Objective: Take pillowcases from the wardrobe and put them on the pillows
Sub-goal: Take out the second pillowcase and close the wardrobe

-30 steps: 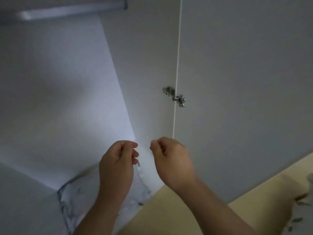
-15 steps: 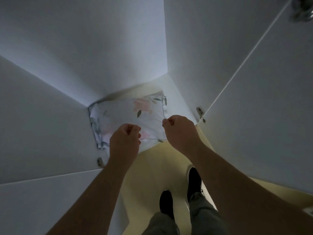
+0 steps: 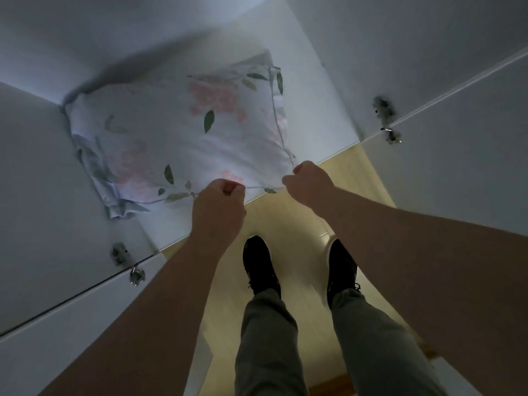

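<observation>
- Two wardrobe doors [image 3: 457,167] open; view has dropped from upper panels to the bottom shelf [image 3: 171,224].
- Floral pillowcases [image 3: 183,130] now exposed on that shelf — folded stack.
- Left hand [image 3: 218,212], right hand [image 3: 310,185] each pinch its front hem — removal imminent.

Both bare forearms reached forward and down, the left hand [image 3: 218,207] and right hand [image 3: 310,182] each curled into a fist, knuckles up, near each other but apart
</observation>
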Demonstrator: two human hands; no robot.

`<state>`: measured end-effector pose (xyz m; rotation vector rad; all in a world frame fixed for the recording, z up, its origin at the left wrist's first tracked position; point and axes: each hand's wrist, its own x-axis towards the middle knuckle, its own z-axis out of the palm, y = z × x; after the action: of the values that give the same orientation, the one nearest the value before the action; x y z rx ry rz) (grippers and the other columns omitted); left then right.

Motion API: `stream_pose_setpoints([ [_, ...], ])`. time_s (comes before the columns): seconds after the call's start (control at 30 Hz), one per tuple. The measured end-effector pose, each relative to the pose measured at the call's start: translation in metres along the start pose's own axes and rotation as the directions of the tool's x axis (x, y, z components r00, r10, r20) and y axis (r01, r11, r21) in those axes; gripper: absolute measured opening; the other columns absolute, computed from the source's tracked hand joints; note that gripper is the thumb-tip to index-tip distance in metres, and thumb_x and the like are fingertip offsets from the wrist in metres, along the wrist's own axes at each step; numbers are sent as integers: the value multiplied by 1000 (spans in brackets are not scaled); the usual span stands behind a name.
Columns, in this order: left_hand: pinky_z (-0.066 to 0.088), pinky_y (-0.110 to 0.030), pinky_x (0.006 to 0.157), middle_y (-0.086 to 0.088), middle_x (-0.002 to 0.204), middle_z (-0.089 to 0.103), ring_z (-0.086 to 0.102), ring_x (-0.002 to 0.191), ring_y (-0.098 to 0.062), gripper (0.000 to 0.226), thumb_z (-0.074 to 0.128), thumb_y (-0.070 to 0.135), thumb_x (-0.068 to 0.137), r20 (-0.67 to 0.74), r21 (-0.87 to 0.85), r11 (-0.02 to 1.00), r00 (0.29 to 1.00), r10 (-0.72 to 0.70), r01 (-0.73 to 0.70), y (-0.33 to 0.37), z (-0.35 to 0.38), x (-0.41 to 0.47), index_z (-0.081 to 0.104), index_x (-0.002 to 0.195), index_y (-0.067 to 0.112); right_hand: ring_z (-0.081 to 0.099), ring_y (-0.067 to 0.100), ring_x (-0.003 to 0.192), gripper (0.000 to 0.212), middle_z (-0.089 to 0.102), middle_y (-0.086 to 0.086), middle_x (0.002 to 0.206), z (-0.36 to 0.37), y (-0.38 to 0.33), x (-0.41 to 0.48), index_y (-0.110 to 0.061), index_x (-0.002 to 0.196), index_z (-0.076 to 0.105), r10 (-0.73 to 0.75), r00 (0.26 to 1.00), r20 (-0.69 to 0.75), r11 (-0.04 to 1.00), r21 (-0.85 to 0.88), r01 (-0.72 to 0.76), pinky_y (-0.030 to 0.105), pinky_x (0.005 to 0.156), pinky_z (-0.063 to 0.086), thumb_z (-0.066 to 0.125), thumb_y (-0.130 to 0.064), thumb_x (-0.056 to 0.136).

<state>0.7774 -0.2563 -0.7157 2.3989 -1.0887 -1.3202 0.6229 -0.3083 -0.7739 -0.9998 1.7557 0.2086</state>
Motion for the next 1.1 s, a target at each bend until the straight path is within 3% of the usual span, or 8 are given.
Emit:
stream_pose_setpoints([
  [0.23, 55, -46, 93, 6, 95, 72, 73, 91, -22, 17, 56, 31, 95, 56, -11, 997, 996, -70, 71, -68, 27, 64, 70, 100, 23, 48, 38, 129, 91, 45, 14, 142, 67, 6, 116, -10, 150, 24, 157, 987, -42, 953, 267, -140, 51, 108, 43, 75, -39, 80],
  [0.3, 55, -47, 93, 5, 96, 72, 72, 92, -23, 16, 57, 31, 94, 74, -22, 995, 993, -94, 96, -85, 30, 72, 70, 100, 24, 42, 29, 134, 99, 39, 7, 146, 74, 5, 136, -9, 156, 12, 165, 986, -8, 922, 355, -152, 46, 113, 37, 75, -41, 86],
  [0.43, 57, -46, 91, 5, 94, 72, 72, 90, -22, 14, 57, 31, 94, 64, -46, 992, 991, -113, 116, -106, 26, 69, 69, 96, 24, 53, 29, 126, 62, 52, 10, 143, 71, -4, 151, -8, 149, 42, 158, 982, 101, 905, 383, -185, 39, 98, 45, 61, -36, 97],
  [0.53, 57, -46, 89, 4, 91, 72, 72, 87, -21, 12, 57, 30, 95, 63, -54, 991, 991, -120, 123, -106, 18, 58, 68, 96, 24, 59, 29, 102, 26, 62, 19, 133, 67, -9, 140, -6, 122, 63, 89, 988, 127, 958, 259, -120, 42, 88, 51, 54, -15, 100],
  [0.63, 59, -38, 80, -3, 86, 73, 71, 77, -23, 15, 57, 24, 96, 68, -161, 966, 979, -192, 201, -93, 5, 39, 67, 85, 20, 59, 25, 79, 13, 62, 18, 106, 64, -19, 95, -8, 90, 61, 22, 985, 169, 981, 187, -54, 35, 71, 49, 53, -12, 100],
  [0.77, 56, -35, 75, -9, 96, 71, 68, 78, -23, 40, 50, 47, 101, 209, -413, 771, 875, -437, 484, -59, -27, -8, 62, 103, 10, 51, 24, 88, 36, 56, 16, 108, 53, -38, -7, 1, 125, 58, -177, 944, 280, 979, -49, 198, 32, 74, 40, 42, -25, 107],
  [0.9, 58, -36, 83, -8, 108, 72, 70, 99, -26, 63, 45, 75, 88, 400, -535, 593, 799, -450, 602, -27, -61, -75, 65, 104, 17, 48, 22, 87, 31, 52, 8, 94, 24, -62, -121, -7, 104, 58, -391, 868, 305, 874, -172, 454, 29, 74, 35, 38, -30, 108],
  [1.1, 61, -39, 79, -17, 125, 70, 70, 90, -25, 42, 68, 27, 85, 52, -628, 679, 891, -451, 381, 20, -100, -175, 66, 123, 8, 49, 20, 73, 36, 49, 1, 74, -23, -56, -257, -9, 85, 53, -530, 785, 320, 771, -203, 603, 24, 54, 34, 39, -33, 107],
])
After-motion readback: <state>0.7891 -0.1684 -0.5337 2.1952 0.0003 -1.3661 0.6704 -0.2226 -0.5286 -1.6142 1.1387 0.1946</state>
